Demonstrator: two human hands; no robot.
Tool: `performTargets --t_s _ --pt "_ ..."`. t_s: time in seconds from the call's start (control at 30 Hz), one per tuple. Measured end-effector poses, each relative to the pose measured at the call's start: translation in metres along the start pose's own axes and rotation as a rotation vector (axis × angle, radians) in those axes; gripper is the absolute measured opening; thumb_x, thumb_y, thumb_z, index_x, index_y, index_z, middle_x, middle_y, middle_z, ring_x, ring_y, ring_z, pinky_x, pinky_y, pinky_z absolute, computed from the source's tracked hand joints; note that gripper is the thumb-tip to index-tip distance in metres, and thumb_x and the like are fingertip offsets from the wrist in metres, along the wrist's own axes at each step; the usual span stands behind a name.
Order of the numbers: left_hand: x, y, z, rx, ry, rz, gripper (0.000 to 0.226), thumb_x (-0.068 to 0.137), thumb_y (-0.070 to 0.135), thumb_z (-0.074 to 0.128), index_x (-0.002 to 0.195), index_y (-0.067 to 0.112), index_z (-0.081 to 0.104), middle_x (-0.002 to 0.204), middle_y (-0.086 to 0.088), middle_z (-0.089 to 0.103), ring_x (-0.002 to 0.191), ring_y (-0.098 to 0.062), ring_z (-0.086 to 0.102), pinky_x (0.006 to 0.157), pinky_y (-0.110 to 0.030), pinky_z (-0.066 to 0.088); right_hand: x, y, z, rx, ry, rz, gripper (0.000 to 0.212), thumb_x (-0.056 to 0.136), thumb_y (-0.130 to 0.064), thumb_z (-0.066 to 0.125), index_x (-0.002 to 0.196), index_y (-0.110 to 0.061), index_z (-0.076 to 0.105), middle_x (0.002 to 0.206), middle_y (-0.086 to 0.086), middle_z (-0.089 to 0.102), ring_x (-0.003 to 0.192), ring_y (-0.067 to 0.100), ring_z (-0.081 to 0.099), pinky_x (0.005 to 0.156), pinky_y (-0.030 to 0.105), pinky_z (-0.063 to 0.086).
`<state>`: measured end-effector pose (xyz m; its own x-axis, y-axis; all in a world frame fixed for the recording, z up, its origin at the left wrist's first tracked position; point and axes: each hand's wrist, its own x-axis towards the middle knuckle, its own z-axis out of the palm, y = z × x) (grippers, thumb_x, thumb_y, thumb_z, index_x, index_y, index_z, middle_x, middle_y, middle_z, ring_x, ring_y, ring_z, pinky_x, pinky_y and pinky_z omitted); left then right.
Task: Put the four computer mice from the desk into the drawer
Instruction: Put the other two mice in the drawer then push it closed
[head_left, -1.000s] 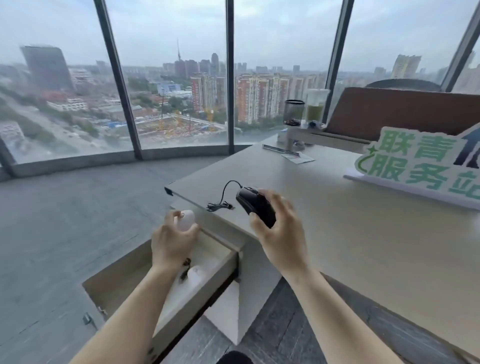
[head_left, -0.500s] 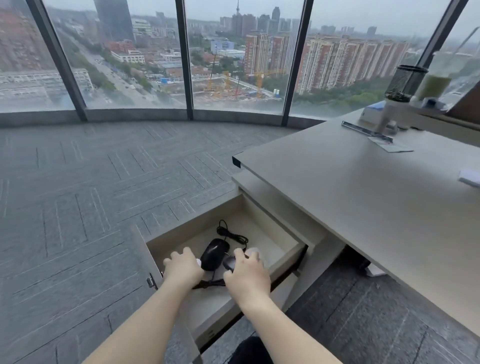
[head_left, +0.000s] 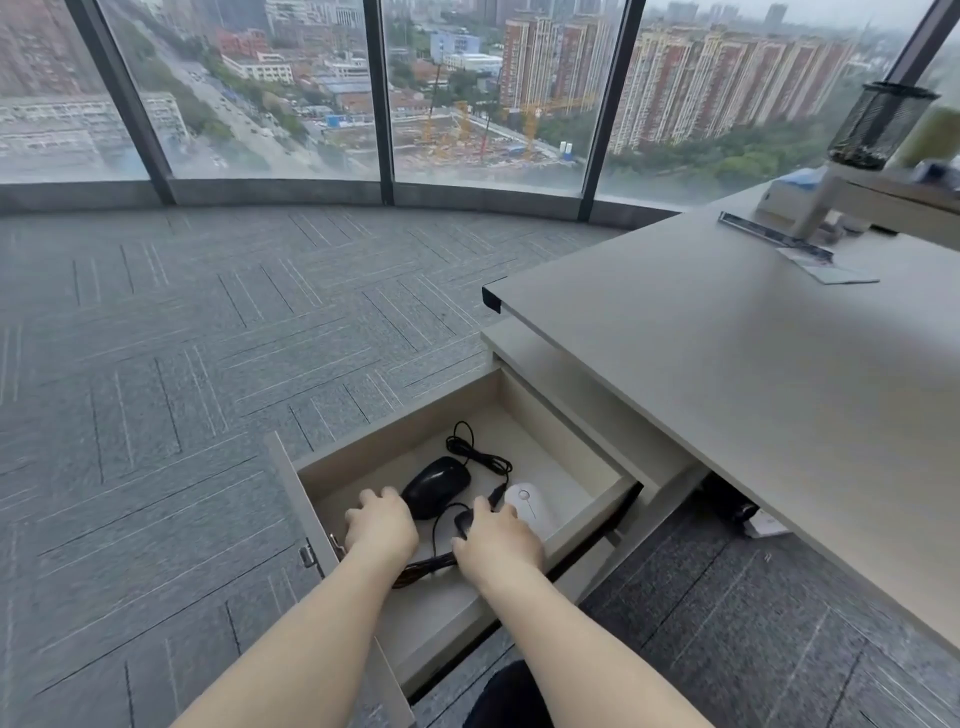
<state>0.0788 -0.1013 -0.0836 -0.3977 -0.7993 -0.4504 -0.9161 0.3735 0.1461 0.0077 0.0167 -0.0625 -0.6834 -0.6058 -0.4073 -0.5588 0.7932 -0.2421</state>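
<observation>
Black and white mice already lie in the open drawer (head_left: 597, 499), the bare worktop (head_left: 727, 374) suggesting near completion; the left hand (head_left: 383, 525) and right hand (head_left: 498, 540) cover the others, grips untellable.

The drawer (head_left: 582, 447) stands pulled out below the desk (head_left: 753, 374), at its left end. Inside it, a corded mouse (head_left: 435, 486) lies toward the back left, with a second mouse (head_left: 531, 506) to its right, near the right wall. Between them a third mouse (head_left: 464, 521) shows partly (the right hand (head_left: 498, 545) covers it). The left hand (head_left: 382, 527) rests just in front of the corded mouse, inside the drawer.
</observation>
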Motion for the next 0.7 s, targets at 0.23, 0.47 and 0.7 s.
performTargets --t_s 0.23,0.47,0.7 --pt "-0.045 -0.001 -0.051 -0.318 0.317 0.203 0.050 0.088 0.032 0.046 0.136 0.018 0.046 0.138 -0.009 0.049 0.125 -0.030 0.045 0.094 -0.041 0.042 -0.053 0.019 -0.005 0.339 0.422 -0.321 0.024 0.094 -0.021 0.044 0.110 -0.017 0.061 0.107 0.001 0.062 0.101 0.018 0.054 0.077 0.030 0.048" --pt "-0.098 -0.072 -0.045 -0.696 0.629 0.218 0.033 0.091 0.019 0.049 0.122 0.011 0.060 0.126 -0.011 0.060 0.113 -0.026 0.057 0.090 -0.035 0.044 -0.128 0.026 0.026 0.516 0.390 -0.458 0.022 0.095 -0.034 0.046 0.080 -0.023 0.056 0.077 -0.008 0.060 0.070 0.008 0.054 0.059 0.019 0.039" --pt "-0.132 -0.106 -0.010 -0.975 0.335 0.108 0.040 0.095 0.014 0.046 0.133 0.007 0.052 0.129 -0.010 0.058 0.120 -0.027 0.054 0.093 -0.034 0.041 -0.162 0.019 0.058 0.541 0.210 -0.436 0.045 0.078 -0.070 0.054 0.091 -0.026 0.056 0.089 -0.008 0.063 0.082 0.009 0.058 0.073 0.028 0.050"
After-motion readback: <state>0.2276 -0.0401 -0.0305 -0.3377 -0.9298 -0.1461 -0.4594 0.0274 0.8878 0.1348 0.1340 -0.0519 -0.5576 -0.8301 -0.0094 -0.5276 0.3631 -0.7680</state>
